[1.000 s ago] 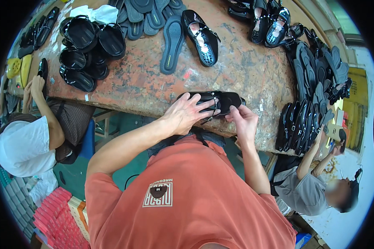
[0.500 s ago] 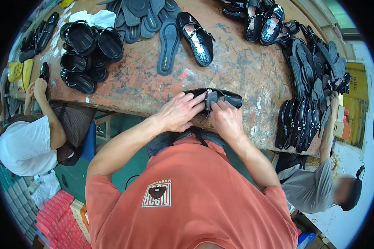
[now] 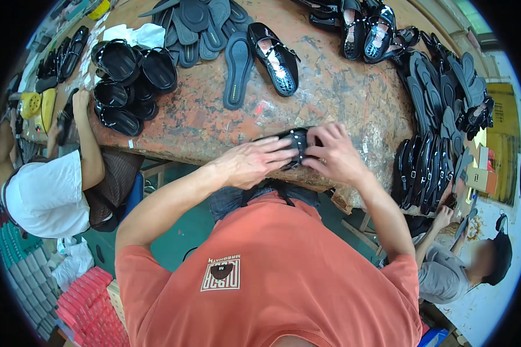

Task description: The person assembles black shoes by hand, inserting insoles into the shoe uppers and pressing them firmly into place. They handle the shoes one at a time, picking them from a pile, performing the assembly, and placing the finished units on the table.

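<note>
A glossy black shoe (image 3: pixel 297 143) with a studded strap lies at the near edge of the workbench, between my hands. My left hand (image 3: pixel 255 161) reaches over its left part, fingers stretched together across it and gripping it. On the other side, the curled fingers and thumb of my right hand (image 3: pixel 334 153) hold the shoe's right end. Both hands hide much of the shoe, and the inside cannot be seen. Beyond them lie a single dark grey insole (image 3: pixel 237 69) and another studded black shoe (image 3: pixel 275 61), side by side.
The scuffed workbench (image 3: pixel 197 121) carries a heap of insoles (image 3: pixel 194 26), black shoes (image 3: pixel 118 63) at left, and strapped shoes (image 3: pixel 425 173) at right. A co-worker in white (image 3: pixel 46 191) sits left; another in grey (image 3: pixel 446 274) is at right. Pink boxes (image 3: pixel 90 306) stand lower left.
The shoe has been turned so its studded strap faces up, and the dark piece in its opening no longer shows. My right hand has moved right and upward. The right co-worker's arm has lowered.
</note>
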Demonstrator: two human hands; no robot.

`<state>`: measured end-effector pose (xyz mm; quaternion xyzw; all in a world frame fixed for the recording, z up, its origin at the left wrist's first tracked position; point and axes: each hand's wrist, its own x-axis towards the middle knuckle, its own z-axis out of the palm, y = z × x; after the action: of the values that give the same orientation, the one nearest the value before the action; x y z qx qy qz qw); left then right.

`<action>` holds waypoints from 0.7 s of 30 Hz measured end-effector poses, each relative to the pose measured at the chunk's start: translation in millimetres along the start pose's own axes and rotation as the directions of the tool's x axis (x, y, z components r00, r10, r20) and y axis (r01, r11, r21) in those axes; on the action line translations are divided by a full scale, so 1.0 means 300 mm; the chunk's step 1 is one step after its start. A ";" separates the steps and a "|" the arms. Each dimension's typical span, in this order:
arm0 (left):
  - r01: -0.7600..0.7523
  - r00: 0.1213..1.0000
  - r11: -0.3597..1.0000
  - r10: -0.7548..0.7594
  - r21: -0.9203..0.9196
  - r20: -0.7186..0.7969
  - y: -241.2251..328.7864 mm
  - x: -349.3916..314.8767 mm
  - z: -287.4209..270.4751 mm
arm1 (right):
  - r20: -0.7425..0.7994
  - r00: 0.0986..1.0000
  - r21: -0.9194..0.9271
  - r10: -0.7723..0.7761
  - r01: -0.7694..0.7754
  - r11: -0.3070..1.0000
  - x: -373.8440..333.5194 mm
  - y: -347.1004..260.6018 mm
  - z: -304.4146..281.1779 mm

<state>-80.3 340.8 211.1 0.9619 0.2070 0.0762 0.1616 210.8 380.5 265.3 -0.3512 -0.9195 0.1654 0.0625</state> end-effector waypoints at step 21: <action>0.132 0.987 0.991 -0.132 0.012 0.093 0.060 0.307 -0.017 | 0.002 0.993 0.289 0.114 -0.110 0.951 -0.092 0.215 0.158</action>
<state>8.3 365.7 229.4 0.9490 0.2627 0.0193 0.1731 260.7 395.0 198.3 -0.3910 -0.8636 0.2984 0.1105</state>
